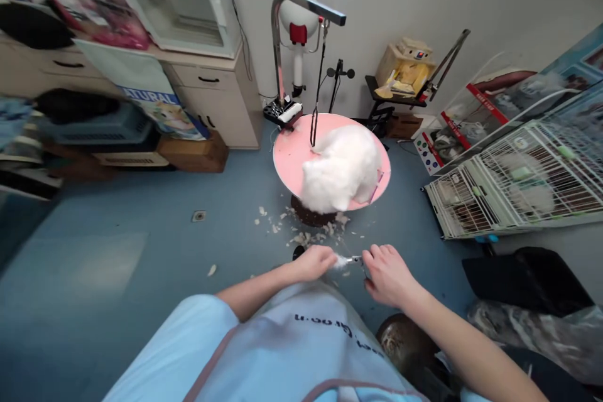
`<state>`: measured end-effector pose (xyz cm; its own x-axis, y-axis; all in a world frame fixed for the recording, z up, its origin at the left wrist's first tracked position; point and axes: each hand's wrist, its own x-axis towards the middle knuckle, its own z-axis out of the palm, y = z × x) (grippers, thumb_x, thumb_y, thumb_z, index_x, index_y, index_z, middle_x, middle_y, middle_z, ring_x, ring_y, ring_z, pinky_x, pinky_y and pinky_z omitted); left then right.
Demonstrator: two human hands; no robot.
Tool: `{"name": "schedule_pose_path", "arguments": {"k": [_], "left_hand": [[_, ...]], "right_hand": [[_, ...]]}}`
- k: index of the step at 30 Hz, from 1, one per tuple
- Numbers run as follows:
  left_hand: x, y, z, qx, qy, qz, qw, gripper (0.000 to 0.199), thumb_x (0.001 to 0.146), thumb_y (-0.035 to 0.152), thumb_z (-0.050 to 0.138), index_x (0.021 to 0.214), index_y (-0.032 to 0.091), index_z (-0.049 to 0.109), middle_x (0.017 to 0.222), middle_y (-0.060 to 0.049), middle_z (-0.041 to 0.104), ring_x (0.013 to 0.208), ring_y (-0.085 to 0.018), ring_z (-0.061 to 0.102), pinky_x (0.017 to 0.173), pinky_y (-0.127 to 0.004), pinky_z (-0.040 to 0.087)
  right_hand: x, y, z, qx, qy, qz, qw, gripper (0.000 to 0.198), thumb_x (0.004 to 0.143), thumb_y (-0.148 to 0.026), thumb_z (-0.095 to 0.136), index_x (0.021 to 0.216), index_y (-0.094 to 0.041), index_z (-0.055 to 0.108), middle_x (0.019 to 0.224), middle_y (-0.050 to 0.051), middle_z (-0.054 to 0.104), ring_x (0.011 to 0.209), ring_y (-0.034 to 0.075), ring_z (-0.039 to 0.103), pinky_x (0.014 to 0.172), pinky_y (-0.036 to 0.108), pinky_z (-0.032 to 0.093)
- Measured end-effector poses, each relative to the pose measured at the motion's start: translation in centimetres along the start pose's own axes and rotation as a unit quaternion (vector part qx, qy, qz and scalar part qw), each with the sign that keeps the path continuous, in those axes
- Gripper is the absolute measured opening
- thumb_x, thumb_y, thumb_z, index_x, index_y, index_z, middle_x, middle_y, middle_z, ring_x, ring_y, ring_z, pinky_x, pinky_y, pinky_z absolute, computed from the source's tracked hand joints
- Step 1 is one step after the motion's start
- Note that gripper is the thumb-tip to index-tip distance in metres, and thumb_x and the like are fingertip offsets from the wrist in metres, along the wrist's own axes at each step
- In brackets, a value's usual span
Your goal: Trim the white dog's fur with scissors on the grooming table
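Observation:
In front of my apron, my right hand (pixel 387 275) is closed on a pair of silver scissors (pixel 357 259), its blades pointing left. My left hand (pixel 316 262) pinches a white fluffy tuft (pixel 340 260) that lies around the blade end; whether this is fur or cotton I cannot tell. Beyond both hands, a white fluffy animal (pixel 342 169) lies curled on a round pink grooming table (pixel 288 154), apart from my hands. A black loop (pixel 314 129) hangs beside it from a metal grooming arm (pixel 277 38).
White clumps of fur (pixel 304 239) litter the blue floor around the table's base. To the right stands a white wire cage (pixel 509 182), with a black seat (pixel 527 279) closer in. Cabinets (pixel 219 100) and a cardboard box (pixel 200 154) line the left. A brown round stool (pixel 405 342) is near my legs.

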<state>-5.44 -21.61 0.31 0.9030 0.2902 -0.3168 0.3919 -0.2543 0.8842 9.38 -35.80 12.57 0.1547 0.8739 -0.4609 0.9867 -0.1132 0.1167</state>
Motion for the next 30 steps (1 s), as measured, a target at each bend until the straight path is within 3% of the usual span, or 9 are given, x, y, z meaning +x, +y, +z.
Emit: {"name": "schedule_pose_path", "arguments": {"k": [5,13,17,19,21,24,25,28,30], "left_hand": [[-2.1,0.4,2.2,0.185,0.075,-0.009,0.980,0.032,0.099,0.029,0.036,0.073,0.019,0.051,0.079,-0.007,0.065,0.078,-0.019,0.060,0.074,-0.028,0.042],[-3.2,0.8,1.3,0.062,0.041,-0.016,0.997,0.024,0.087,0.038,0.060,0.081,0.015,0.064,0.079,-0.001,0.067,0.075,-0.016,0.058,0.068,-0.025,0.040],[-0.8,-2.9,-1.8,0.090,0.142,-0.044,0.985,0.029,0.092,0.034,0.050,0.072,0.016,0.060,0.075,-0.004,0.065,0.077,-0.018,0.058,0.074,-0.027,0.043],[0.8,-6.3,-4.7,0.012,0.097,-0.147,0.984,0.018,0.076,0.030,0.071,0.070,0.016,0.062,0.078,-0.005,0.067,0.087,-0.022,0.062,0.080,-0.028,0.046],[2.4,-10.1,-8.1,-0.008,0.152,-0.185,0.971,0.020,0.063,0.017,0.077,0.075,0.016,0.062,0.093,-0.009,0.070,0.109,-0.029,0.061,0.090,-0.031,0.046],[5.3,-14.9,-12.4,-0.090,0.207,-0.224,0.948,0.008,0.076,0.017,0.068,0.077,0.015,0.060,0.098,-0.013,0.070,0.117,-0.032,0.060,0.093,-0.033,0.048],[6.6,-15.9,-13.5,-0.133,0.217,-0.236,0.938,0.006,0.083,0.018,0.063,0.079,0.014,0.061,0.098,-0.014,0.070,0.113,-0.031,0.062,0.090,-0.033,0.049],[11.6,-16.7,-15.2,-0.279,0.219,-0.238,0.904,0.015,0.096,0.019,0.050,0.096,0.010,0.063,0.099,-0.015,0.070,0.099,-0.023,0.068,0.082,-0.029,0.054],[15.2,-15.9,-15.5,-0.360,0.203,-0.215,0.885,0.018,0.100,0.021,0.051,0.107,0.009,0.063,0.102,-0.014,0.070,0.093,-0.018,0.068,0.081,-0.029,0.056]], "right_hand": [[-2.3,-0.7,2.9,0.037,0.005,-0.007,0.999,0.032,0.081,-0.029,0.063,0.108,-0.013,0.063,0.108,0.017,0.065,0.103,0.032,0.062,0.092,0.040,0.038],[-2.7,-1.7,2.2,0.041,0.030,-0.015,0.999,0.034,0.081,-0.032,0.061,0.107,-0.011,0.065,0.109,0.018,0.065,0.104,0.033,0.063,0.092,0.039,0.041],[-1.5,-0.9,3.7,0.052,-0.018,0.022,0.998,0.039,0.076,-0.033,0.067,0.107,-0.010,0.066,0.110,0.020,0.068,0.101,0.033,0.066,0.087,0.038,0.044],[-0.4,0.3,6.5,0.094,-0.061,0.044,0.993,0.034,0.072,-0.025,0.068,0.103,-0.012,0.066,0.107,0.018,0.070,0.095,0.030,0.067,0.080,0.035,0.044],[0.9,1.3,10.8,0.178,-0.073,0.056,0.980,0.023,0.070,-0.013,0.063,0.093,-0.017,0.064,0.096,0.011,0.072,0.088,0.023,0.066,0.075,0.030,0.042],[3.1,1.4,18.0,0.342,0.002,0.151,0.928,0.011,0.068,-0.011,0.055,0.073,-0.021,0.053,0.073,0.000,0.063,0.074,0.018,0.059,0.070,0.027,0.041],[3.9,1.0,20.1,0.398,-0.022,0.207,0.893,0.015,0.063,-0.012,0.058,0.066,-0.022,0.047,0.065,-0.002,0.057,0.069,0.017,0.056,0.067,0.027,0.041],[6.2,-0.8,24.7,0.546,0.034,0.298,0.782,0.021,0.061,-0.027,0.063,0.059,-0.024,0.042,0.057,-0.004,0.048,0.062,0.017,0.051,0.063,0.028,0.042],[7.8,-2.2,26.0,0.584,0.087,0.334,0.735,0.033,0.064,-0.047,0.064,0.054,-0.025,0.042,0.053,-0.003,0.047,0.059,0.018,0.050,0.064,0.031,0.044]]}}
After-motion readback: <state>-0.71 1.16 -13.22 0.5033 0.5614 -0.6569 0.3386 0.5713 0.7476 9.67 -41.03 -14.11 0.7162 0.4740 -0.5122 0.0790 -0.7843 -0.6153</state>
